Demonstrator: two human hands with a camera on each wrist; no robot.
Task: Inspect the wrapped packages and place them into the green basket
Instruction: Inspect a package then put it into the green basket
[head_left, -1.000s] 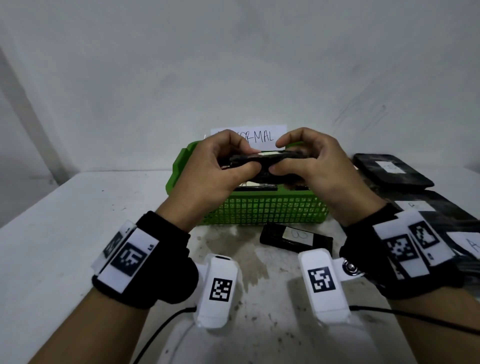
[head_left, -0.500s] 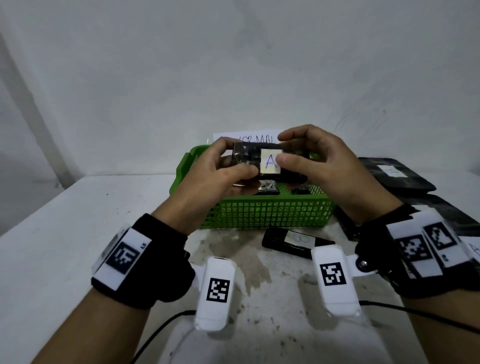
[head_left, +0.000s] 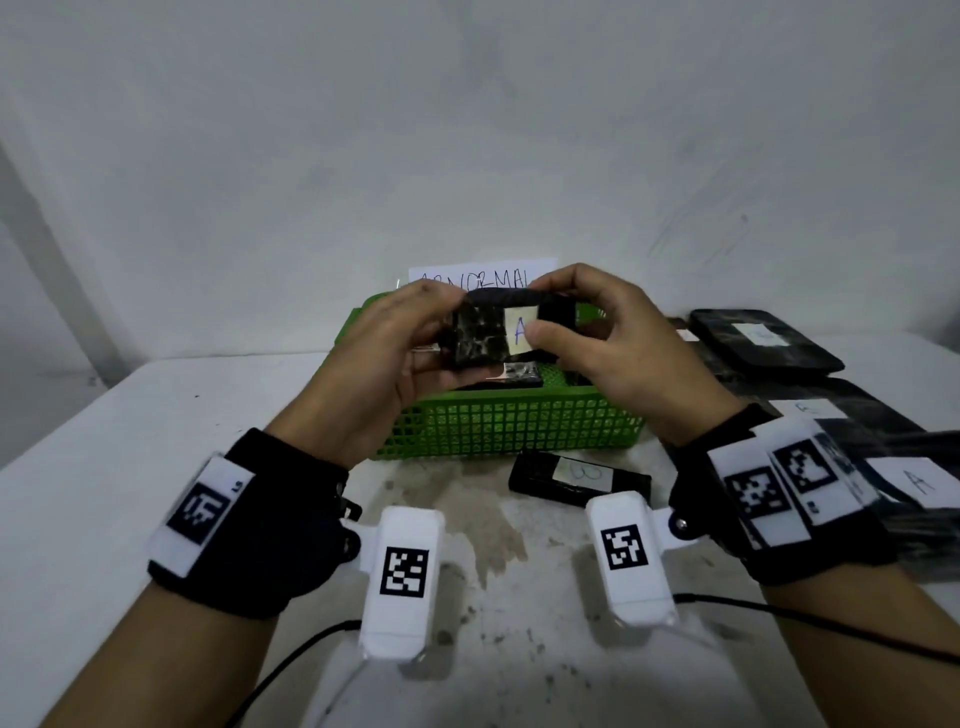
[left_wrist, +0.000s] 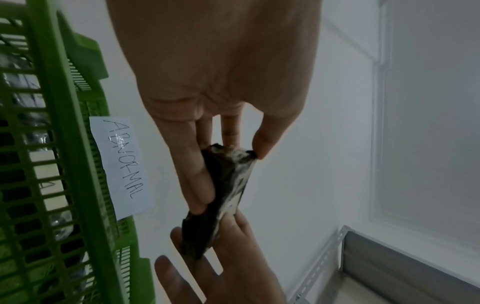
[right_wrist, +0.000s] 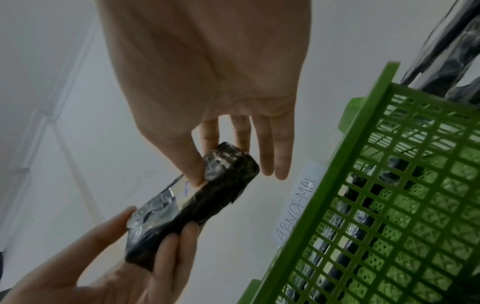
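While both hands hold it up above the green basket (head_left: 511, 426), the black wrapped package (head_left: 480, 332) faces the person, its white label (head_left: 519, 328) marked with a blue "A" turned toward the head camera. The left hand (head_left: 384, 364) grips the left end, thumb on the front face and fingers curled behind; the right hand (head_left: 618, 348) pinches the right end, its thumb pressed on the edge of the label and its fingers arched over the top. In the left wrist view the package (left_wrist: 226, 185) sits edge-on between fingers and thumb; in the right wrist view it (right_wrist: 207, 189) shows its glossy film wrap.

The basket stands on the white table (head_left: 130, 467) against the wall, with more dark wrapped packages lying inside it. A paper sign (head_left: 480, 273) reading "ABNORMAL" is fixed at its far side. Just in front of the basket lies another small black package (head_left: 576, 478) with a white label. To the right, well apart from the basket, larger flat black packages (head_left: 763, 340) with white labels lie on the table.
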